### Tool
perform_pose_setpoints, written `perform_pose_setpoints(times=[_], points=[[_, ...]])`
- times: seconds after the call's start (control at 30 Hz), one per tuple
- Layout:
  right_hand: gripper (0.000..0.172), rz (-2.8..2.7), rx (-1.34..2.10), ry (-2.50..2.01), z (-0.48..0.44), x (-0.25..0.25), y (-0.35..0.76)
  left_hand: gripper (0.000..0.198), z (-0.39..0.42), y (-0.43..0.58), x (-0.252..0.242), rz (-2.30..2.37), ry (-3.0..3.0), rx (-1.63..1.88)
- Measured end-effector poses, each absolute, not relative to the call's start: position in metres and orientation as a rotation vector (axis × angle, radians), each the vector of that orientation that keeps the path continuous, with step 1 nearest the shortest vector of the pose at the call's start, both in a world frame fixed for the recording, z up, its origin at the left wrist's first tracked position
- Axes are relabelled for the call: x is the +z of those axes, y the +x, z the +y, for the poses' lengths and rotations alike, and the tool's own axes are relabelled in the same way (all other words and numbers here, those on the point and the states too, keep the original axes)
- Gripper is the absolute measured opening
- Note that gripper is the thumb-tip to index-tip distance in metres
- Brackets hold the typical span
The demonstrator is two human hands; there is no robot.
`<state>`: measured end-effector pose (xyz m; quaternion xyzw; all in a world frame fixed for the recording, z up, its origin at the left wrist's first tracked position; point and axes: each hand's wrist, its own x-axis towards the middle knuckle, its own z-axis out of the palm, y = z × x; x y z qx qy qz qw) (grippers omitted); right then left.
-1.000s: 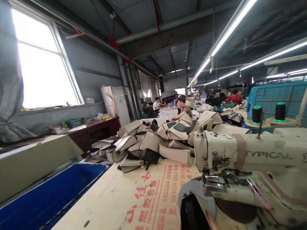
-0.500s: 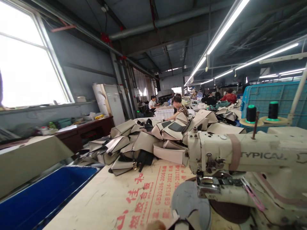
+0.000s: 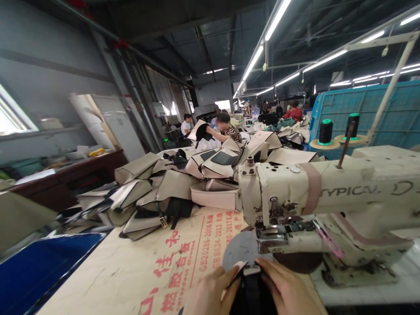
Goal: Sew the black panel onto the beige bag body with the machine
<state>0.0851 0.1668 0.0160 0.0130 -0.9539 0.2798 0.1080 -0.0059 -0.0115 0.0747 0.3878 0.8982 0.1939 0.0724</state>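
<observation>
Low in the head view, a black and beige bag piece (image 3: pixel 252 291) is between my two hands, its lower part cut off by the frame edge. My left hand (image 3: pixel 213 291) pinches its left upper edge between thumb and fingers. On the other edge, my right hand (image 3: pixel 284 284) is closed with the fingertips near the top. Just beyond them is a grey round disc (image 3: pixel 241 249) on the table, below the head of a cream sewing machine (image 3: pixel 278 188). My hands are apart from the machine's metal arm.
A heap of beige and black bags (image 3: pixel 177 183) covers the far side of the plywood table (image 3: pixel 131 267). A blue-lined bin (image 3: pixel 49 271) stands at the left. Thread spools (image 3: pixel 325 132) rise behind the machine. Beyond the heap, a co-worker (image 3: pixel 234 131) holds up a bag.
My view has swung to the right. Both hands have come up into the frame with the bag piece, which showed only at the bottom edge before. The co-worker has raised a bag.
</observation>
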Motion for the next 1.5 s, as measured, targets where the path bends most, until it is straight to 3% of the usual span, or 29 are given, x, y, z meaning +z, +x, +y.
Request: perform_pose_setpoints(times=[0.43, 0.57, 0.7, 1.03, 1.2, 1.5], points=[[0.021, -2.499, 0.996, 0.393, 0.187, 0.016, 0.078, 0.022, 0.008, -0.019, 0.072, 2.334, 1.595, 0.904], [0.012, -2.540, 1.076, 0.391, 0.188, 0.014, 0.077, 0.009, 0.019, -0.012, 0.064, 2.564, 1.526, 0.955], [0.018, -2.587, 1.123, 0.284, 0.186, 0.005, 0.078, 0.008, 0.029, -0.010, 0.052, 2.679, 1.530, 1.083], [0.020, -2.559, 1.176, 0.264, 0.184, -0.004, 0.076, 0.045, 0.015, -0.021, 0.078, 2.325, 1.864, 0.469], [0.015, -2.567, 1.078, 0.246, 0.183, -0.003, 0.075, 0.036, 0.019, -0.020, 0.093, 2.345, 1.890, 0.283], [0.013, -2.610, 0.976, 0.398, 0.187, 0.007, 0.066, 0.022, 0.018, -0.032, 0.072, 2.425, 1.962, 0.472]])
